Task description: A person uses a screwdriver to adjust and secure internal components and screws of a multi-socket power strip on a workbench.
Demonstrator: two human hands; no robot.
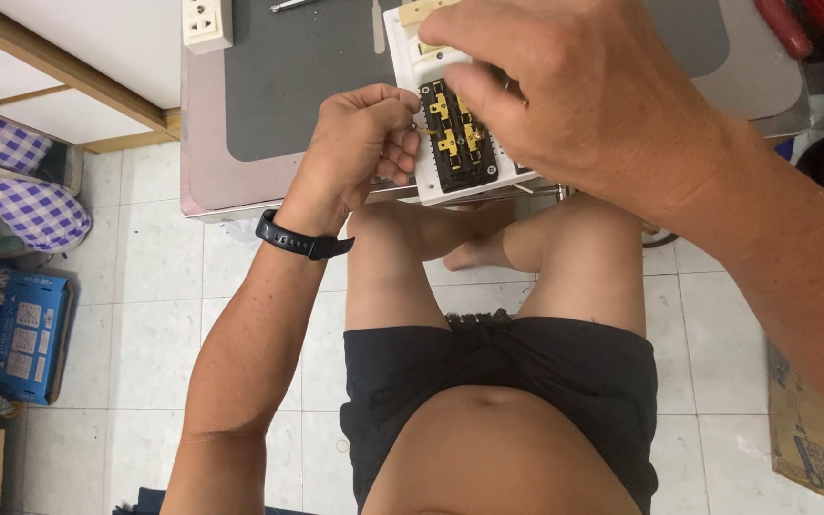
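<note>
We note a table [240, 181] with a dark mat [307, 76] under both hands, its front edge just below them. On that edge lies an opened white power strip [402, 57], its black inner block [457, 143] with brass contacts [448, 145] exposed between the two hands. The right hand [574, 91] covers the strip's upper part from above, fingers curled down onto it, holding the casing. The left hand [360, 153] sits just left of the block, fingers pinched narrow on a small brass piece [419, 126] touching the block's left edge. A black band [302, 240] circles the left wrist. Well left of the left hand, at the table's far corner, sits a white socket [207, 24]. Beyond the hands lie a thin metal tool [290, 5] and, past the right hand, red handles [793, 24].
</note>
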